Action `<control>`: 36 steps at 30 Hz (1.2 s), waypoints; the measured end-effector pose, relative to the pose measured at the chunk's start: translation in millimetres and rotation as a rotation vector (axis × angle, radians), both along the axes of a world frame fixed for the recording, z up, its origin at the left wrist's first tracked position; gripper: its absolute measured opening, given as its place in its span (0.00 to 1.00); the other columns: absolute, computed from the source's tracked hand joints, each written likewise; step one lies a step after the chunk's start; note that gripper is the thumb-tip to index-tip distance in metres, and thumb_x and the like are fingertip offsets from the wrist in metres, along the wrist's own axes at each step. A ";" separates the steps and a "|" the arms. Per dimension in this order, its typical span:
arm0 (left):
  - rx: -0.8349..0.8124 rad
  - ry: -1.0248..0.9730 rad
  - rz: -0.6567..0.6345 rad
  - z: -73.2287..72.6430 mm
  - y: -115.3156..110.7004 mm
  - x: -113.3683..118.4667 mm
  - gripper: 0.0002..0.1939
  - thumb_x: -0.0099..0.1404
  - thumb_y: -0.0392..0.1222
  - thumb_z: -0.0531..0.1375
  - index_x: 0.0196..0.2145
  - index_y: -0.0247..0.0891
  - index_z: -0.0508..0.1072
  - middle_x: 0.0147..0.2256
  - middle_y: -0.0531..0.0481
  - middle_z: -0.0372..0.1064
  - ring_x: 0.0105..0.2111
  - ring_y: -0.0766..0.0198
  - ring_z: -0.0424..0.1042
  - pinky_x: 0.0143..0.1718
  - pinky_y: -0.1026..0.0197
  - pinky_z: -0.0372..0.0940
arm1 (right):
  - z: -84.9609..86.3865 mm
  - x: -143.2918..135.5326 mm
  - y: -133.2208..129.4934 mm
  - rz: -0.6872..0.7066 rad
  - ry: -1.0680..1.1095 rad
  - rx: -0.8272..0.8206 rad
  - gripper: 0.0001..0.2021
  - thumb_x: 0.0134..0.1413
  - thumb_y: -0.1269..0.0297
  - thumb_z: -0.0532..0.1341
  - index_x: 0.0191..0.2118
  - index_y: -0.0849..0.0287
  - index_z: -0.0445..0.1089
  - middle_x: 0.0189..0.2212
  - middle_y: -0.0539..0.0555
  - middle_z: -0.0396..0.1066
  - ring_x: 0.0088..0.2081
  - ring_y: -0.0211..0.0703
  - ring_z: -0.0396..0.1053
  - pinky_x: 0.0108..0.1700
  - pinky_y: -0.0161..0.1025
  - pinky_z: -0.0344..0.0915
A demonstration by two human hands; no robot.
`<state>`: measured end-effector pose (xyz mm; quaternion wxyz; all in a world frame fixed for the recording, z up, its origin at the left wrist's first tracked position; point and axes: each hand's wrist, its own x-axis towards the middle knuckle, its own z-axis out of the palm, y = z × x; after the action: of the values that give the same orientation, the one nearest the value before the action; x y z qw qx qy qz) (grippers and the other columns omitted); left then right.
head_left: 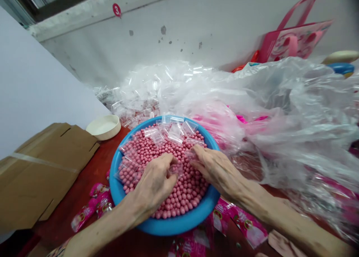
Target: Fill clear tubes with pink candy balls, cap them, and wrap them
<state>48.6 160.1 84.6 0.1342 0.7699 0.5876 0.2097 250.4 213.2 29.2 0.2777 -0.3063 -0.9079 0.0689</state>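
From the head camera, looks down on a round, blue plastic basin (174, 227) filled with small, round, glossy pink balls (193, 186). Reaches in over the near rim with the left hand (157, 175), and in from the right side with the right hand (214, 163).

Between the two, just off the left thumb and forefinger, shows a small, clear plastic packet (176, 169). Lies to the right of the left hand, and to the left of the right hand; nearer by far to the left. Looks crumpled and blurred, too much so to tell a long axis.

On the left, curls narrow around the packet; cannot tell whether pinched or only touched. On the right, bends narrow and downward, close by another clear packet (190, 154); cannot tell whether gripped, with the thumb hidden.

Toward the basin's far edge, on top of the balls, lie flat, clear packets (175, 133), slightly overlapping. Outside, to the left, sits a shallow, round, cream-coloured dish (103, 124); to the right, spreads a heap of crinkled, translucent plastic sheeting (280, 96); by the near right rim, lie bright pink printed wrappers (248, 223).
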 end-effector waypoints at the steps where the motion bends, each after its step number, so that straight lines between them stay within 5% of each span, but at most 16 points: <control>1: 0.014 -0.001 0.011 4.6 -0.1 1.0 0.09 0.55 0.28 0.55 0.33 0.36 0.69 0.27 0.51 0.69 0.25 0.63 0.68 0.28 0.61 0.63 | 9.6 -0.2 -0.1 -0.006 -0.025 -0.036 0.14 0.56 0.75 0.52 0.48 0.63 0.62 0.39 0.59 0.72 0.40 0.46 0.71 0.42 0.43 0.68; 4: 0.095 0.105 -0.047 5.8 0.7 -0.9 0.08 0.54 0.27 0.53 0.30 0.36 0.67 0.29 0.48 0.67 0.29 0.60 0.67 0.31 0.57 0.63 | 32.0 -3.3 -8.3 -0.019 -0.158 -0.029 0.11 0.53 0.77 0.51 0.41 0.65 0.67 0.39 0.63 0.70 0.40 0.50 0.69 0.40 0.46 0.66; 8: 0.147 0.211 -0.195 -19.4 5.8 -3.2 0.08 0.59 0.28 0.49 0.29 0.36 0.65 0.29 0.45 0.65 0.30 0.57 0.64 0.34 0.52 0.65 | 29.6 -22.0 -21.5 -0.127 -0.372 0.093 0.18 0.45 0.84 0.50 0.42 0.70 0.69 0.45 0.72 0.68 0.46 0.62 0.65 0.45 0.53 0.61; 13: 0.146 0.131 -0.302 -38.6 12.6 -2.2 0.13 0.62 0.26 0.43 0.35 0.35 0.64 0.35 0.43 0.65 0.37 0.57 0.63 0.44 0.51 0.63 | 15.6 -46.2 -2.3 -0.130 -0.377 -0.008 0.14 0.45 0.84 0.51 0.31 0.64 0.70 0.29 0.62 0.70 0.32 0.50 0.67 0.33 0.43 0.61; 24: -0.063 -0.024 -0.120 -47.9 48.1 -6.0 0.05 0.58 0.35 0.54 0.26 0.39 0.60 0.26 0.55 0.60 0.28 0.63 0.61 0.28 0.61 0.58 | 3.4 -23.5 18.7 -0.158 -0.155 -0.094 0.07 0.52 0.73 0.53 0.33 0.60 0.68 0.31 0.55 0.69 0.35 0.44 0.65 0.37 0.41 0.60; 30: -0.146 -0.031 -0.134 -45.3 39.6 -18.3 0.04 0.58 0.34 0.54 0.26 0.39 0.63 0.27 0.54 0.63 0.28 0.64 0.62 0.28 0.62 0.56 | 20.3 -15.2 3.8 -0.154 -0.192 -0.094 0.09 0.55 0.72 0.52 0.37 0.60 0.68 0.36 0.59 0.70 0.40 0.48 0.67 0.39 0.42 0.61; 36: -0.112 0.029 -0.143 -44.1 40.1 -3.8 0.10 0.59 0.31 0.53 0.22 0.39 0.59 0.24 0.56 0.57 0.27 0.65 0.59 0.31 0.59 0.57 | 39.2 -32.8 1.6 -0.206 -0.456 -0.149 0.06 0.45 0.77 0.57 0.26 0.66 0.71 0.23 0.62 0.71 0.25 0.50 0.69 0.24 0.39 0.55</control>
<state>44.8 200.2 40.5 0.1829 0.8043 0.5437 0.1552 217.6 214.8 68.3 0.0480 -0.4243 -0.9035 0.0362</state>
